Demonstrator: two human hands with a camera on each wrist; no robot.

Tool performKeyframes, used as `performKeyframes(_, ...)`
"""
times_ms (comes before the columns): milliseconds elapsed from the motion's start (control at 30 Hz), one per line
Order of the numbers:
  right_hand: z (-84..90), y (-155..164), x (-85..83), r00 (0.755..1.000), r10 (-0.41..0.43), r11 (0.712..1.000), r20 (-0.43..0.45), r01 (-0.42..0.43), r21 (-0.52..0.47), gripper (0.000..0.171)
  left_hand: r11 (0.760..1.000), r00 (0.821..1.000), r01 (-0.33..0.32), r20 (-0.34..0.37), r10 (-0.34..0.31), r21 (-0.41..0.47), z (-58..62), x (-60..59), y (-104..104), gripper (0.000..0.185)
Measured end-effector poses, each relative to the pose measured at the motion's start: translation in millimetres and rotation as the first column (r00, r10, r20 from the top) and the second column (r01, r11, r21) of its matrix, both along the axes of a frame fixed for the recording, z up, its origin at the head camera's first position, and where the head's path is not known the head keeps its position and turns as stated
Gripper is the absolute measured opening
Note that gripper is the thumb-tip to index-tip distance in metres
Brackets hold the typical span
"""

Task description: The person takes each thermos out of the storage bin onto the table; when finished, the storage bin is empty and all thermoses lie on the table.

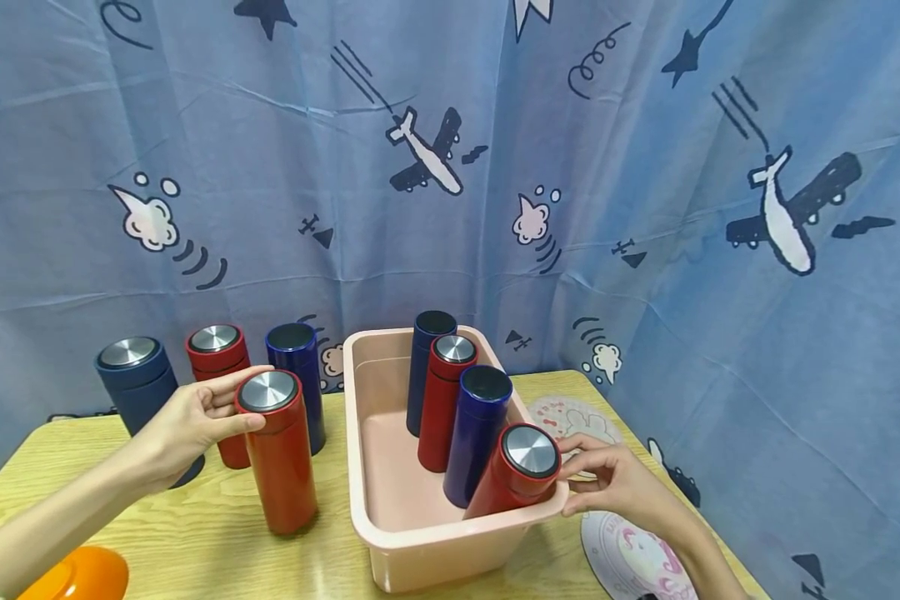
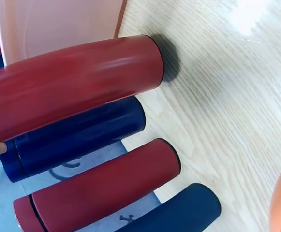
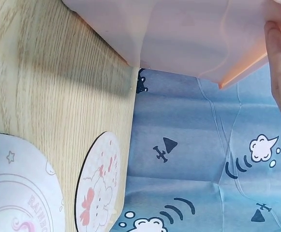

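Left grip point(image 1: 202, 414) around red bottle point(image 1: 283, 467), right grip point(image 1: 607, 482) on pink bin point(image 1: 435, 565)

The head view faces forward and down; both closer wrist views share the bin point(image 1: 442, 562).

On the round pale mat point(image 3: 22, 186), the letters "RAINBO" can be read, running out of frame.

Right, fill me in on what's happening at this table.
A person's left hand holds a red cylindrical flask by its top, left of a pink plastic-looking bin. Their right hand holds the bin's near right rim. Four similar flasks, two red, two blue, are in the bin; three more flasks, one red, two blue, stand behind the held one.
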State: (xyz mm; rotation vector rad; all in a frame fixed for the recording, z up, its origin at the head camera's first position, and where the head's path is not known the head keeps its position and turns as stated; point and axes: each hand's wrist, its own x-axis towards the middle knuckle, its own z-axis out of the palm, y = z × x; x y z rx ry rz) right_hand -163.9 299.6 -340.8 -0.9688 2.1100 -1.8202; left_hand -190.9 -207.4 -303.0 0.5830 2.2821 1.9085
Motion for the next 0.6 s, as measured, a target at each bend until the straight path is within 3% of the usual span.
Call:
performKeyframes(367,-2.1,-0.4,-1.9,0.998,0.039,0.999,-0.041,-0.041,-0.032,0.030,0.999,0.999,0.031,-0.020,-0.031,0.014,-0.3,-13.5,8.9,0.065)
performKeyframes(600,-1.5,-0.5,-2.4,0.999,0.029,0.999,-0.030,-0.029,-0.022,0.030,1.000,1.000,0.016,-0.021,-0.016,-0.013,-1.4,-23.6,9.4,0.068)
